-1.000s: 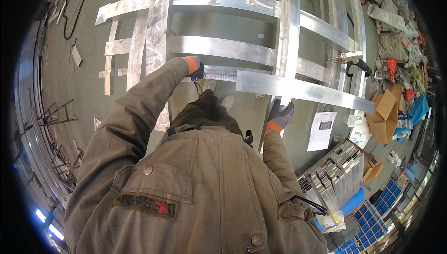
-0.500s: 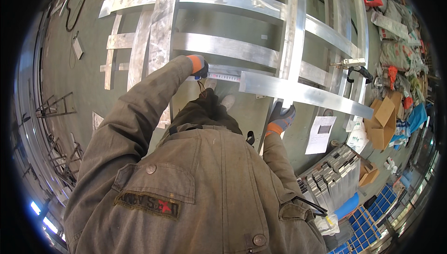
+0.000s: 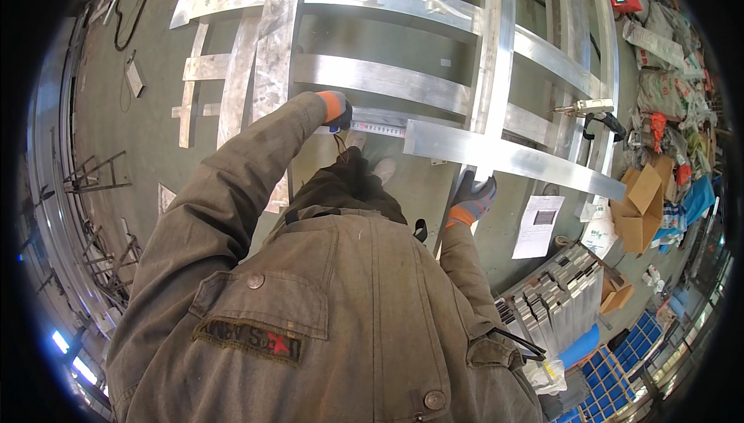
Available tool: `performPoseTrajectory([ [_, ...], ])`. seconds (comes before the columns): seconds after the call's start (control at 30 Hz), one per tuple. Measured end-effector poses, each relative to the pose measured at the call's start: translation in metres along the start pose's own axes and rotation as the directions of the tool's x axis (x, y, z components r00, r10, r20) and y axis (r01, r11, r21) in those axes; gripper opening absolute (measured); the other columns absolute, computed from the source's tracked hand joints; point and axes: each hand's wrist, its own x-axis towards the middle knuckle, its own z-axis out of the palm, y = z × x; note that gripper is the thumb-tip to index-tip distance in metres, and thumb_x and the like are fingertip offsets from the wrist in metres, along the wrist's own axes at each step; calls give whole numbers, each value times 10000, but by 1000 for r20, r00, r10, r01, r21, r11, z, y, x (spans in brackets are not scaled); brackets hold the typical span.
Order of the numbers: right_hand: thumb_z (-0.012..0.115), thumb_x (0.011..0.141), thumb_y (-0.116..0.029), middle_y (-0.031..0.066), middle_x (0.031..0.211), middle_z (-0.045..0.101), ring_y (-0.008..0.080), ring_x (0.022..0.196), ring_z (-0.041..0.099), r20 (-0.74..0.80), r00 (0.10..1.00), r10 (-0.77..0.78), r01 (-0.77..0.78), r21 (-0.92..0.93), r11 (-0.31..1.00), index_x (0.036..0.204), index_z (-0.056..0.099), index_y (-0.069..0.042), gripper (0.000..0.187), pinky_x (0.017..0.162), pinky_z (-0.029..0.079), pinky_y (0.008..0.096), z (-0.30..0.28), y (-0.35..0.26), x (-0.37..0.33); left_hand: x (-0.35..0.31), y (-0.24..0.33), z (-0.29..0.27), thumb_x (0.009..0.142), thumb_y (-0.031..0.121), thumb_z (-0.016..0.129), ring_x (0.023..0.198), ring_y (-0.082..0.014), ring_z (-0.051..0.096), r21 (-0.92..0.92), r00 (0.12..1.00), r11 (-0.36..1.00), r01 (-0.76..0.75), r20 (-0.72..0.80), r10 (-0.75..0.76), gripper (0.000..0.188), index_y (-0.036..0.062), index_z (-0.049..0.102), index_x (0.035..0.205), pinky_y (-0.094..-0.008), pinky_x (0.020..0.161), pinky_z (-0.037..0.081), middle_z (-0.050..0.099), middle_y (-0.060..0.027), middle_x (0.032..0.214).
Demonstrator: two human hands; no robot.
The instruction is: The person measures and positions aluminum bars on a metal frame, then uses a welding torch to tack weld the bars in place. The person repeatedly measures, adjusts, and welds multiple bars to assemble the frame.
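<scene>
Aluminium frame of long bright bars lies flat on the grey floor, crossbars over uprights. My left hand, gloved dark with an orange cuff, is out at arm's length and its grip is closed around the case of a tape measure; the pale tape runs rightward from the hand to the near end of the nearest crossbar. My right hand, same kind of glove, sits just below that crossbar by an upright; I cannot tell if its grip is closed or on anything (fingers mostly hidden). Feet in light shoes show between the hands. To the right, well apart: printed paper sheet, cardboard box, clamp tool on the frame.
</scene>
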Motion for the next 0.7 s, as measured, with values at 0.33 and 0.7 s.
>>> performPoseTrajectory([
  [0.33, 776, 950, -463, 248, 1400, 637, 425, 1317, 580, 13, 1000, -2, 2, -17, 1000, 1375, 636, 51, 682, 1130, 459, 501, 0, 2, 1, 0, -2, 1, 887, 270, 797, 771, -235, 744, 3, 1000, 1000, 25, -5, -25, 231, 106, 850, 1041, -421, 744, 575, 798, -79, 869],
  [0.7, 780, 948, -465, 255, 1395, 639, 430, 1305, 588, 20, 1000, 3, -2, -25, 1000, 1366, 636, 59, 685, 1118, 470, 505, -1, 1, 3, -2, 1, -1, 867, 297, 805, 743, -225, 742, 62, 1000, 998, -4, -17, 5, 252, 115, 847, 1037, -433, 718, 574, 788, -66, 834],
])
